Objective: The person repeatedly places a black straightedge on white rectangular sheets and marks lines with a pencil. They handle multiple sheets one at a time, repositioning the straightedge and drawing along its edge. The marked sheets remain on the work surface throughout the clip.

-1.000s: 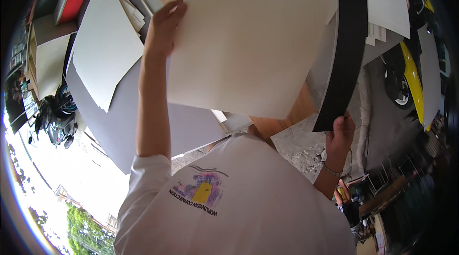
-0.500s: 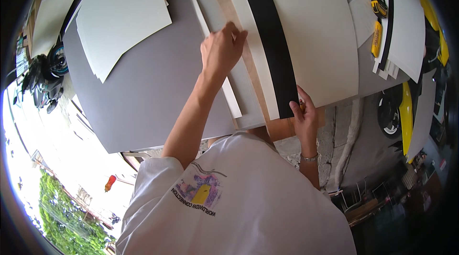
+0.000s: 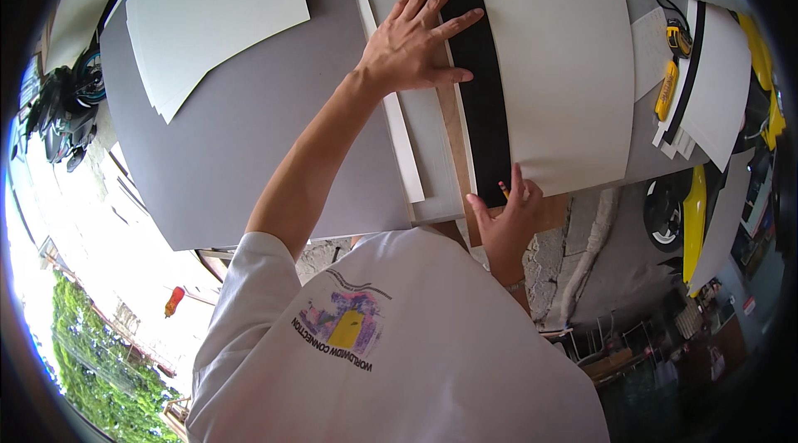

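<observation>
My left hand lies with fingers spread across the upper part of a long black strip. The strip runs lengthwise along the left edge of a large cream sheet. At the strip's near end is my right hand, its thumb by the strip's corner and its index finger against the sheet's near edge. The end of a pencil pokes up between that thumb and finger; the rest of it is hidden in the hand. Brown board shows just left of the strip.
A stack of pale sheets lies on the grey board at left. A narrow white strip lies left of the brown board. At right are a yellow-and-black tape measure, a yellow cutter and more white sheets.
The black strip has shifted left, covering most of the cream margin beside it. My left hand has opened and come down on it. My right hand has moved slightly left and down.
</observation>
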`<state>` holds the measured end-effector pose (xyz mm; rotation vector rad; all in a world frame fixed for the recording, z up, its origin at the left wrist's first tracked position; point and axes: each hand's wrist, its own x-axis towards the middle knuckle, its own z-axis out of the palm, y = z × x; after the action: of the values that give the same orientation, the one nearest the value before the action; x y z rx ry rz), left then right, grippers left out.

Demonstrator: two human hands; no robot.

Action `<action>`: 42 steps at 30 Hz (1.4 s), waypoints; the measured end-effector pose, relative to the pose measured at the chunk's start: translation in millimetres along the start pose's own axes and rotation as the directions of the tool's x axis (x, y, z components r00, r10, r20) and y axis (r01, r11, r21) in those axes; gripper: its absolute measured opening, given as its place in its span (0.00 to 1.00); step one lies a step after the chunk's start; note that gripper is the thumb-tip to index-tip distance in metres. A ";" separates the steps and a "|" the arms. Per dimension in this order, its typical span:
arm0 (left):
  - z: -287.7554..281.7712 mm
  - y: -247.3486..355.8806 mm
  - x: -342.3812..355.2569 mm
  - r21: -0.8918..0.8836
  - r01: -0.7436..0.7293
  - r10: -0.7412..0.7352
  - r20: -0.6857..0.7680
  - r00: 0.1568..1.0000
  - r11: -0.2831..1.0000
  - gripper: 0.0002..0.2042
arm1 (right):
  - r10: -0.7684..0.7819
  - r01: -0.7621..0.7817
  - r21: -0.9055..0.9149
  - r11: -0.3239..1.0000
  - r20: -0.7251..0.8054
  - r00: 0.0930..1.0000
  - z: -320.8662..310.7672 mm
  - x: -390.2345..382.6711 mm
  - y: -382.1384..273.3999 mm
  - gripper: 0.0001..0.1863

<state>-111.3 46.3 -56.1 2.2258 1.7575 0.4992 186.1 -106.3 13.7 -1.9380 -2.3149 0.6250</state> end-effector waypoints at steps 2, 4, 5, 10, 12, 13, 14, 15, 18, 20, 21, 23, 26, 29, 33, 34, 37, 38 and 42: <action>-1.4 0.5 -0.6 -0.007 0.014 -0.014 0.013 1.000 1.000 0.45 | 0.068 -0.072 0.068 0.995 0.065 0.996 12.7 -5.3 -2.8 0.50; -3.9 0.9 -0.1 -0.023 0.014 -0.014 0.010 1.000 1.000 0.45 | 0.037 -0.038 0.042 0.998 0.018 0.999 12.7 -5.1 -8.8 0.46; -5.1 0.6 -0.2 -0.031 0.016 -0.016 0.008 1.000 0.999 0.45 | 0.030 -0.030 0.033 0.999 0.010 0.999 13.8 -6.6 -9.2 0.45; -3.4 -2.0 -1.6 -0.067 0.038 -0.040 -0.032 0.999 0.997 0.46 | 0.060 -0.060 0.102 0.993 0.003 0.998 13.8 -6.8 -13.4 0.42; -3.4 -1.8 -1.0 -0.083 0.045 -0.048 -0.036 0.998 0.996 0.46 | 0.052 -0.051 0.104 0.993 -0.001 0.999 15.5 -7.9 -11.1 0.41; -4.3 -1.2 -1.1 -0.086 0.049 -0.052 -0.036 0.998 0.995 0.46 | 0.052 -0.052 0.113 0.992 -0.002 0.999 16.2 -8.5 -10.1 0.41; -5.1 -0.9 -0.9 -0.088 0.053 -0.056 -0.036 0.998 0.995 0.46 | 0.053 -0.052 0.122 0.991 -0.003 0.999 16.9 -9.1 -9.2 0.41; -5.5 -1.0 -0.6 -0.090 0.051 -0.055 -0.041 0.998 0.995 0.47 | 0.054 -0.053 0.131 0.990 -0.004 0.999 17.3 -9.5 -8.5 0.41; -5.8 -1.5 -1.1 -0.092 0.045 -0.050 -0.053 0.997 0.995 0.47 | 0.041 -0.039 0.140 0.989 -0.011 0.999 18.5 -9.5 -7.5 0.41; -4.9 -2.4 -1.2 -0.093 0.042 -0.048 -0.056 0.997 0.995 0.47 | 0.046 -0.044 0.150 0.988 -0.010 0.999 18.8 -10.1 -7.5 0.41; -4.9 -2.6 -1.3 -0.093 0.041 -0.047 -0.058 0.997 0.995 0.47 | 0.049 -0.047 0.156 0.987 -0.010 0.999 19.0 -10.3 -7.3 0.41; -5.1 -2.5 -1.3 -0.093 0.039 -0.045 -0.061 0.997 0.995 0.46 | 0.036 -0.034 0.137 0.990 -0.013 0.999 19.4 -11.0 -5.9 0.41; -4.4 -2.5 -1.4 -0.090 0.037 -0.043 -0.064 0.997 0.995 0.45 | 0.034 -0.031 0.133 0.991 -0.021 0.999 21.9 -12.6 -3.3 0.41; -5.3 -2.5 -1.3 -0.091 0.033 -0.039 -0.070 0.997 0.995 0.45 | 0.046 -0.042 0.154 0.987 -0.021 0.999 21.6 -12.7 -4.9 0.41; -4.3 -2.8 -1.8 -0.095 0.034 -0.041 -0.076 0.996 0.995 0.45 | 0.038 -0.033 0.147 0.989 -0.032 0.999 22.3 -13.2 -4.4 0.41; -4.1 -3.1 -2.1 -0.095 0.033 -0.041 -0.076 0.996 0.995 0.45 | 0.035 -0.030 0.146 0.989 -0.033 0.999 22.3 -13.2 -4.3 0.41; -4.4 -2.4 -1.8 -0.095 0.031 -0.038 -0.075 0.996 0.995 0.45 | 0.030 -0.024 0.141 0.990 -0.034 0.999 23.1 -13.4 -3.1 0.41; -4.8 -2.2 -2.2 -0.095 0.032 -0.039 -0.075 0.996 0.995 0.44 | 0.026 -0.021 0.135 0.991 -0.032 0.999 23.4 -13.7 -2.0 0.41; -3.0 -2.9 -2.6 -0.111 0.025 -0.035 -0.091 0.995 0.994 0.44 | 0.015 -0.012 0.107 0.994 -0.027 1.000 22.6 -13.8 -1.3 0.41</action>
<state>-115.6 44.4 -54.8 2.1296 1.7611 0.6861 181.0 -125.7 -3.6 -1.9041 -2.2056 0.7039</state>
